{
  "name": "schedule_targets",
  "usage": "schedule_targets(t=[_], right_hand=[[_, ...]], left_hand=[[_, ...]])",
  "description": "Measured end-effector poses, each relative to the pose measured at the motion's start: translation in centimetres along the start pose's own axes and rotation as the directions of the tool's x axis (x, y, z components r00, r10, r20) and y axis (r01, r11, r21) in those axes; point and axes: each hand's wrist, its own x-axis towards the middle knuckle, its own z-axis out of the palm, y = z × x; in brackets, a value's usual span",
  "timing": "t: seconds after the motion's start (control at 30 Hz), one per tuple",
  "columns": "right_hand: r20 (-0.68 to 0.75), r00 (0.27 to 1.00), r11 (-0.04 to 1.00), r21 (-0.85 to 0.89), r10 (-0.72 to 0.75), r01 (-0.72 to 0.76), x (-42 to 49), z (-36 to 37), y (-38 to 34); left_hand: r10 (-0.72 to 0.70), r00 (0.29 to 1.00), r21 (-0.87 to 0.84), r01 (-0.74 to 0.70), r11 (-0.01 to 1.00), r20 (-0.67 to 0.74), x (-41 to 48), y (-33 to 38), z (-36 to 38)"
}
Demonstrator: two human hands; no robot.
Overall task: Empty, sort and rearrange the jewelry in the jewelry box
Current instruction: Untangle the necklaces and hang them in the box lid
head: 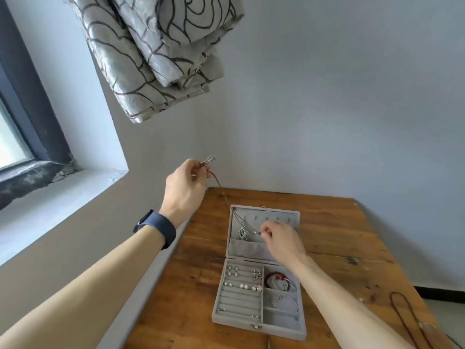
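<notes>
An open grey jewelry box lies on the wooden table. Its lid stands back, with a green pendant hanging inside. A thin cord necklace stretches between my hands. Raised above the table's far left corner, my left hand pinches the cord's looped end. Over the lid, my right hand pinches the other end near a small red bead. The tray holds earrings in the ring rolls, a red bead bracelet and a silver bangle.
A dark red cord necklace lies on the table at the right front. The table stands in a wall corner. A window sill runs on the left and a patterned curtain hangs above.
</notes>
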Motion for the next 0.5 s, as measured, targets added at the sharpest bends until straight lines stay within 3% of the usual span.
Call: schedule_targets(t=[0.17,0.3,0.37,0.43,0.5], right_hand=[[0.110,0.994,0.993,-0.117,-0.022,0.034,1.3,1.6,0.8],[0.221,0.974,0.994,-0.086,-0.047,0.067,1.1,2.1,1.8],[0.242,0.969,0.999,0.024,-0.046,0.041,1.1,1.7,2.2],[0.143,0.990,0.982,0.184,0.006,-0.033,1.2,0.6,2.1],[0.034,0.994,0.896,0.430,0.106,-0.111,1.5,-0.7,1.4]], left_hand=[[0.066,0.992,-0.059,-0.060,0.996,0.103,1.1,0.5,2.6],[0.015,0.981,-0.122,0.009,0.993,0.192,1.7,0.5,5.1],[-0.010,0.964,-0.126,0.045,0.991,0.264,1.6,0.5,6.4],[-0.022,0.942,-0.117,0.064,0.991,0.334,1.5,0.4,7.7],[-0.010,0.922,-0.071,0.041,0.997,0.388,1.5,0.3,8.9]])
